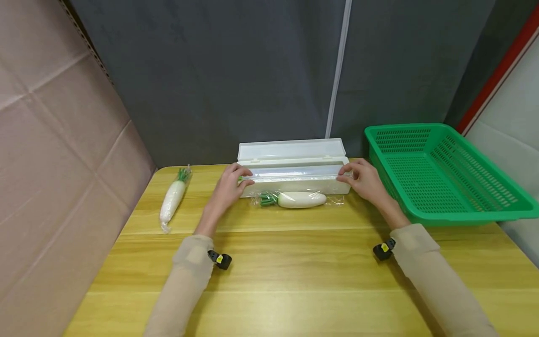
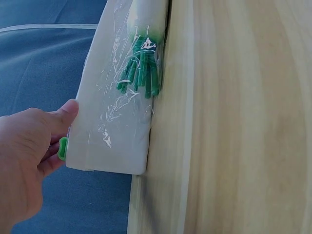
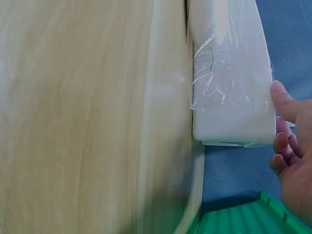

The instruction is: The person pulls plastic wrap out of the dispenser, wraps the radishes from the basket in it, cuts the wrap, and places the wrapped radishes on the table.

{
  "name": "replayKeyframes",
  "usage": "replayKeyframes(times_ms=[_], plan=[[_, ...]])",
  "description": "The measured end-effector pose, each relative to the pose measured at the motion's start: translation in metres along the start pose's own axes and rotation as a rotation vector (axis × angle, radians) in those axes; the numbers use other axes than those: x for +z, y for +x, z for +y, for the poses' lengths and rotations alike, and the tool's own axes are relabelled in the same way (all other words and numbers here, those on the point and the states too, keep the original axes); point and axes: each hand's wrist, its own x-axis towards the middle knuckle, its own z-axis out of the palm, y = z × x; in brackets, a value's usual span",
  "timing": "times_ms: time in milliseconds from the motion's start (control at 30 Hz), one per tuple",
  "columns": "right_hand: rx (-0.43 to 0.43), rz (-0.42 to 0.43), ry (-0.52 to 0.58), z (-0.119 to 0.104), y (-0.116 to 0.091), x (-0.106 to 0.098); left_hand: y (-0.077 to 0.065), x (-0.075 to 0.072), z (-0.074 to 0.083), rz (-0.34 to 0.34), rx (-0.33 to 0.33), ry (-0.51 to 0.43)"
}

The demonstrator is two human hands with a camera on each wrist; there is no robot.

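A white cling film dispenser box [image 1: 294, 186] with its lid [image 1: 291, 150] raised stands at the table's back edge. Clear cling film [image 1: 294, 171] shows along its opening. My left hand [image 1: 229, 185] pinches the film at the box's left end, beside a green slider [image 2: 62, 148]. At the right end my right hand [image 1: 364, 180] pinches the film too, its thumb at the front rim and its other fingers curled behind. Against the box front lies a white radish [image 1: 301, 200] with green stalks [image 2: 142, 70], in loose clear film that spreads past both its ends.
A second white radish [image 1: 172, 201], wrapped in film with a twisted end, lies at the table's left. The green plastic basket [image 1: 467, 217] stands at the right, close to my right forearm. Behind the wooden table [image 1: 294, 267] hangs a dark grey cloth [image 1: 210, 79].
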Motion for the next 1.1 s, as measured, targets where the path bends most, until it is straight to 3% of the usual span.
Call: replayKeyframes(times_ms=[633,1100], plan=[[-0.01,-0.021,-0.027,-0.0026,0.0,-0.0028,0.0001,-0.0013,-0.0007,-0.011,0.013,0.016],[-0.016,-0.068,0.023,-0.0017,-0.0046,-0.0068,-0.0009,-0.0011,-0.0011,-0.005,0.044,0.028]])
